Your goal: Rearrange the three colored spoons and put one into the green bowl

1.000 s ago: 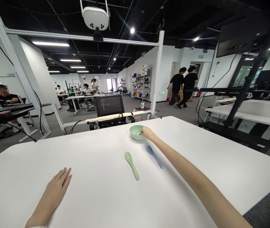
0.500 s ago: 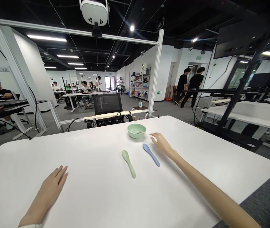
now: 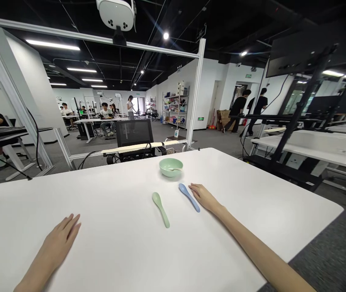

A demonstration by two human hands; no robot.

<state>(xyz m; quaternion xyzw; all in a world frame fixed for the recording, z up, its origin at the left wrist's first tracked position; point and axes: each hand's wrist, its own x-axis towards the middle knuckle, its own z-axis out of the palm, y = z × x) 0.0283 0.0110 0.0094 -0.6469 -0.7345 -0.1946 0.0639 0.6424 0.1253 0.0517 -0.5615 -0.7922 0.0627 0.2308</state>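
A pale green bowl (image 3: 167,173) stands toward the far side of the white table, with a light-coloured spoon (image 3: 176,169) resting inside it. In front of the bowl a blue spoon (image 3: 189,197) lies on the tabletop, its handle pointing toward me. A green spoon (image 3: 161,211) lies to its left at a similar slant. Just right of the blue spoon is my right hand (image 3: 205,197), low over or on the table, fingers stretched out and holding nothing. My left hand (image 3: 59,239) lies flat at the left, fingers extended, well apart from the spoons and bowl.
The white table (image 3: 115,211) has an aluminium frame (image 3: 195,97) along its far side, with a white device (image 3: 116,15) mounted on top. Behind the frame stands a black office chair (image 3: 135,133). Several people are in the room beyond; two walk at the right.
My right hand has come back from beside the bowl toward me, to the blue spoon's right side. My left hand stays flat. The whole view has shifted slightly.
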